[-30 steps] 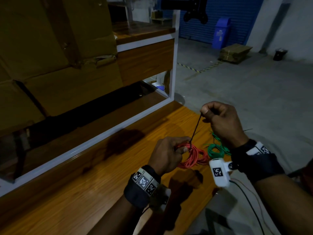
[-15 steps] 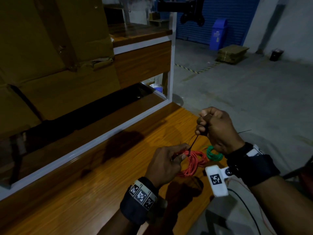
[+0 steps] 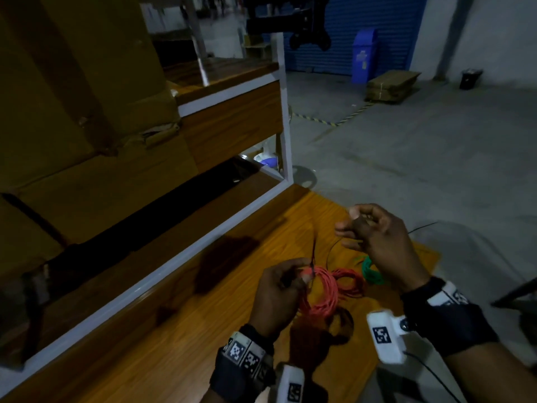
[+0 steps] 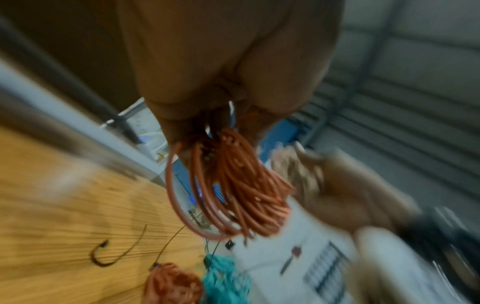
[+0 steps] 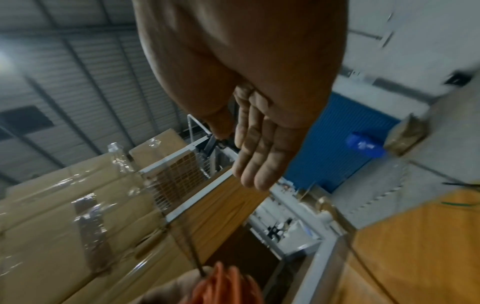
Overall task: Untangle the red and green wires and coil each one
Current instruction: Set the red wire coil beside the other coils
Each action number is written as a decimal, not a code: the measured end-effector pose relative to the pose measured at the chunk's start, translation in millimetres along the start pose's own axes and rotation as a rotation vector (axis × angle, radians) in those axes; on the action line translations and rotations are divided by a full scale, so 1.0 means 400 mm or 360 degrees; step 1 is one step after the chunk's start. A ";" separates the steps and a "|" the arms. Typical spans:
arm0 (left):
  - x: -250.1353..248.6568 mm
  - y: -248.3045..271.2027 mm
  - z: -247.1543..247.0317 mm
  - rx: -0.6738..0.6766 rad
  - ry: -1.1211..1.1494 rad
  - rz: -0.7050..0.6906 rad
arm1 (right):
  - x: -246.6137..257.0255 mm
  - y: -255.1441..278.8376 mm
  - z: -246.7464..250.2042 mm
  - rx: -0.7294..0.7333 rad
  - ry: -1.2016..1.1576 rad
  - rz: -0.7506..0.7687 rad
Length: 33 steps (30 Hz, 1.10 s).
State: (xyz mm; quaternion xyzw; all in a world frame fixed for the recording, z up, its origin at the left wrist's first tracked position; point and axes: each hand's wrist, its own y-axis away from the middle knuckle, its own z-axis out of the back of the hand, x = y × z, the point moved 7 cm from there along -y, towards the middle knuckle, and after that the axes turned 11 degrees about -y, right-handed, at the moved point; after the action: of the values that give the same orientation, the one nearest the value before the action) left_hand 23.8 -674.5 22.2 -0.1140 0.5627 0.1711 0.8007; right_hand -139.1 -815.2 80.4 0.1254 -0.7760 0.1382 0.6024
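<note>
My left hand (image 3: 300,276) pinches the coiled red wire (image 3: 324,296) just above the wooden tabletop (image 3: 180,330). A thin dark tie (image 3: 313,251) sticks up from that pinch. In the left wrist view the red wire (image 4: 233,185) hangs in loops from my left hand (image 4: 223,123). My right hand (image 3: 353,231) hovers above and to the right with its fingers loose and holds nothing; the right wrist view shows the right hand (image 5: 259,156) with straight fingers. The green wire (image 3: 370,271) lies bundled on the table under my right hand, beside a second red bundle (image 3: 350,282).
A white-framed wooden shelf unit (image 3: 232,126) and taped cardboard boxes (image 3: 72,112) rise behind the table on the left. The table's right edge (image 3: 418,274) drops to a grey concrete floor. A loose dark tie (image 4: 114,257) lies on the tabletop.
My right hand has let go of the dark tie and opened, drifting to the right. The tie now stands free above my left hand, which has kept its hold on the red coil.
</note>
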 end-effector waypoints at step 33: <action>0.150 -0.557 -0.244 0.0384 -0.0700 0.0317 | -0.474 0.072 0.293 -0.0453 0.0538 -0.0454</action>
State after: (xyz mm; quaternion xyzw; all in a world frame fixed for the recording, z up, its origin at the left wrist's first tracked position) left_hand 47.6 -906.4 -69.8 0.0781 0.4001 0.2014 0.8906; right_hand -208.9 -826.0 -132.8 0.1228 -0.6505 -0.0397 0.7484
